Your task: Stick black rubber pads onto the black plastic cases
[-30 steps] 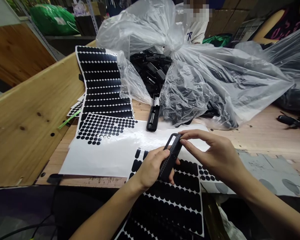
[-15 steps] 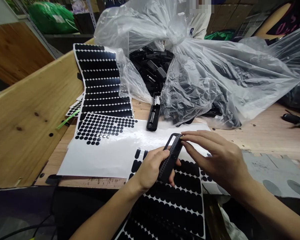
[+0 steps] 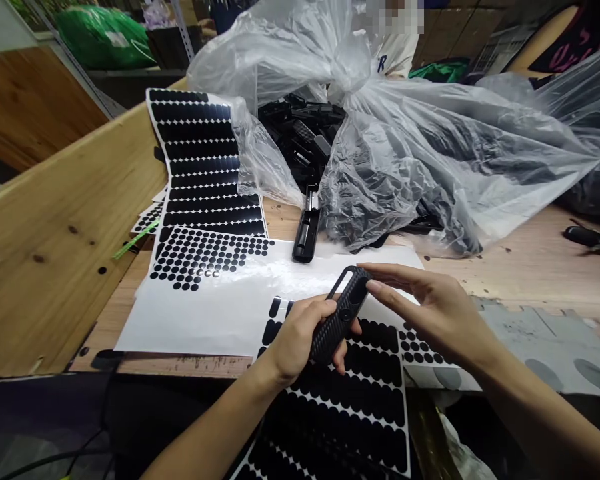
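My left hand [image 3: 303, 337] is closed around a black plastic casing [image 3: 336, 323] with a woven-pattern surface, a long slot near its top and a small round recess in its middle. The casing is tilted, its top end pointing away and to the right. My right hand [image 3: 433, 307] touches that top end, thumb on the face and the other fingers at the far edge. A smooth dark patch [image 3: 359, 288] shows beside the thumb. Below the hands lies a sheet of black stickers [image 3: 350, 393], overhanging the table's front edge.
Another black casing [image 3: 306, 237] lies inner side up beyond my hands. A clear plastic bag [image 3: 395, 153] holds many black parts [image 3: 300, 133]. Sticker sheets [image 3: 200, 160] and white backing paper [image 3: 195, 327] cover the left side, beside a wooden board [image 3: 75, 247]. A person stands behind the bag.
My right thumb and fingers have shifted slightly on the casing's top end, and the smooth dark patch there shows more. The casing has tilted a little in my left hand.
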